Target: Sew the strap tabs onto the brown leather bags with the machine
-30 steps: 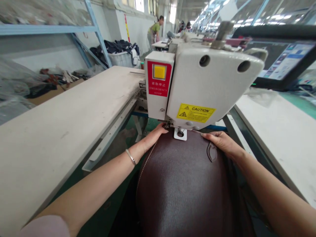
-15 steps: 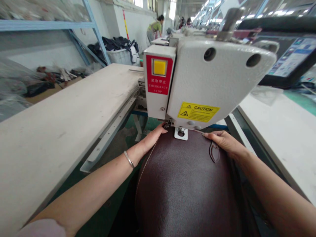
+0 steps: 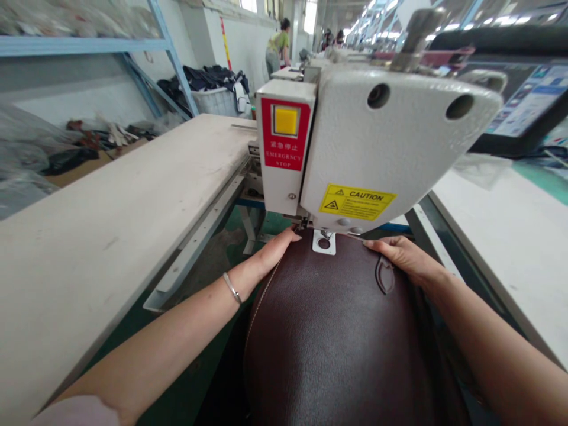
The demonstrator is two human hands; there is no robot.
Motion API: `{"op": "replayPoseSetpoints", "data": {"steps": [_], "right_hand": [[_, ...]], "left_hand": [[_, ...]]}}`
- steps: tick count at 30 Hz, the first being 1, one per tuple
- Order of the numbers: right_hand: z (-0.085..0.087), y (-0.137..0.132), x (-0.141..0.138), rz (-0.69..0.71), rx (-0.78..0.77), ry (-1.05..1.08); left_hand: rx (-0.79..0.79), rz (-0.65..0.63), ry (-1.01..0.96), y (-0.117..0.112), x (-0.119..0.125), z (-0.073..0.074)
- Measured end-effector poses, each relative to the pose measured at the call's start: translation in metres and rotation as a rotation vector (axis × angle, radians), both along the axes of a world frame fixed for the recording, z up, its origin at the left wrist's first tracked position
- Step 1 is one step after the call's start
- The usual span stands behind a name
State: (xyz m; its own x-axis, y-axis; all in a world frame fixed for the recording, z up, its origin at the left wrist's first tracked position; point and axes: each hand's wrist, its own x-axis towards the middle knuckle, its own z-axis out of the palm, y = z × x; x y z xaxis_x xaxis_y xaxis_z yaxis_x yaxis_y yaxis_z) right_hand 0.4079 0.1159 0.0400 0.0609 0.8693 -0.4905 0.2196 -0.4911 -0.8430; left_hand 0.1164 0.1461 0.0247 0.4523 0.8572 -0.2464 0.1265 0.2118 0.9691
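Note:
A dark brown leather bag with a stitched edge bulges toward me under the head of a white sewing machine. My left hand grips the bag's far left edge, thumb on top, close to the needle area. At the far right edge, my right hand pinches the leather, its other fingers hidden underneath. Between both hands, a white metal presser plate with a round hole lies on the leather. Just below my right hand is a small stitched leather tab.
A pale tabletop runs along the left, another along the right. The yellow emergency stop button faces me. A monitor stands at right. Behind are a bin of dark cloth, a blue rack and a person.
The presser plate shows slightly lower and to the left, with its hole clearer. Both hands keep almost the same hold on the bag. The person in the background has straightened up.

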Motion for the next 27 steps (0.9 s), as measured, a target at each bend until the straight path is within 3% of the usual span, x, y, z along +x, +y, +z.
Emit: {"op": "replayPoseSetpoints", "data": {"steps": [6,11,22,27], "right_hand": [[0.002,0.000,0.000,0.018,0.051,-0.017],[0.005,-0.003,-0.005,-0.025,-0.002,0.007],[-0.003,-0.004,-0.003,-0.026,-0.047,-0.002],[-0.003,-0.006,-0.002,0.021,-0.044,-0.004]], "left_hand": [[-0.152,0.013,-0.238,-0.005,0.000,0.002],[-0.273,0.063,-0.247,-0.005,0.002,0.006],[-0.281,0.081,-0.189,0.005,0.006,0.009],[-0.266,0.077,-0.242,0.005,0.004,0.002]]}}
